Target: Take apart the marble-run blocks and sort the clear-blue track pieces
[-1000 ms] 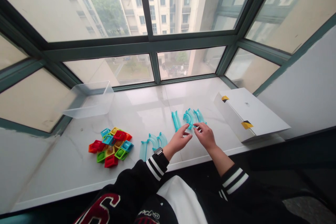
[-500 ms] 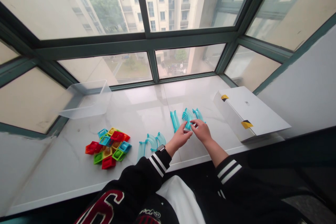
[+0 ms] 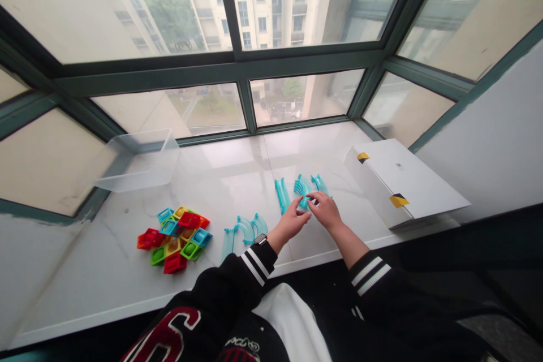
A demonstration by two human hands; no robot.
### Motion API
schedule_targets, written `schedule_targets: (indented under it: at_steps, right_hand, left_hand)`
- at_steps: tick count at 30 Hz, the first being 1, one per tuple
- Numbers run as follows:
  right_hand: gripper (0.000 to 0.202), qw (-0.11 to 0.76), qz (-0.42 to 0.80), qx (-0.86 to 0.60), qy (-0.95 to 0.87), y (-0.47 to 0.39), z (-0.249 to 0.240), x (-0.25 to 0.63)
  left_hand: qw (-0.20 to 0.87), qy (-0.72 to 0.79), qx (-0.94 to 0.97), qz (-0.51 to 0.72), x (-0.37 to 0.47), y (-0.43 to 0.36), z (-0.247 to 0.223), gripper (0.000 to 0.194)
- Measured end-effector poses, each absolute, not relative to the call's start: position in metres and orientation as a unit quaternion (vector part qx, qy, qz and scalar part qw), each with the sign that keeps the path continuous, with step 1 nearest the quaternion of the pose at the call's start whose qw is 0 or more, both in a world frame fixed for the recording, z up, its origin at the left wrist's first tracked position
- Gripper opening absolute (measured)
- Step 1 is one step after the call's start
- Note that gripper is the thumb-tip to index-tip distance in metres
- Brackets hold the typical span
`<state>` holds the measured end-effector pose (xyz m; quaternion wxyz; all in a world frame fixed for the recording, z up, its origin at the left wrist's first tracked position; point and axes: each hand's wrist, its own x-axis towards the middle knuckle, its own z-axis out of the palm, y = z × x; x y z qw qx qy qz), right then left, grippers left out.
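In the head view, my left hand [image 3: 292,220] and my right hand [image 3: 326,211] meet over the ledge. Their fingertips pinch the near end of a nested stack of clear blue curved track pieces [image 3: 302,185]; the fingers partly cover that end. Just left of the stack lies a straight blue track piece [image 3: 281,194]. To its right, beyond my right hand, is another blue track piece [image 3: 319,183]. By my left wrist, a flat straight blue piece [image 3: 228,240] lies beside curved blue pieces [image 3: 245,230], partly behind my sleeve.
A heap of red, yellow, green and blue blocks [image 3: 173,246] sits on the left of the white ledge [image 3: 203,175]. Behind it, a clear plastic bin [image 3: 139,181] stands against the window frame. At right is a white box [image 3: 409,178] with yellow-and-black tape.
Almost nothing differs. Both hands stay at the curved track pieces, and the view has shifted only very slightly.
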<state>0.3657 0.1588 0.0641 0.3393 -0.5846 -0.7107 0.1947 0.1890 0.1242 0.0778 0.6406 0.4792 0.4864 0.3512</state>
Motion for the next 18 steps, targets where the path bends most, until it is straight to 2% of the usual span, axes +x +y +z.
schedule_targets:
  at_steps: [10, 15, 18]
  right_hand:
    - [0.029, 0.335, 0.194, -0.584, -0.713, 0.157, 0.069, 0.367]
    - [0.039, 0.352, 0.193, -0.588, -0.702, 0.14, 0.075, 0.37]
    - [0.037, 0.372, 0.199, -0.583, -0.695, 0.122, 0.076, 0.373]
  left_hand:
    - [0.656, 0.467, 0.472, 0.359, 0.186, 0.119, 0.092, 0.081]
    - [0.649, 0.432, 0.491, 0.39, 0.16, 0.109, 0.119, 0.069]
    - [0.619, 0.442, 0.505, 0.409, 0.126, 0.103, 0.135, 0.059]
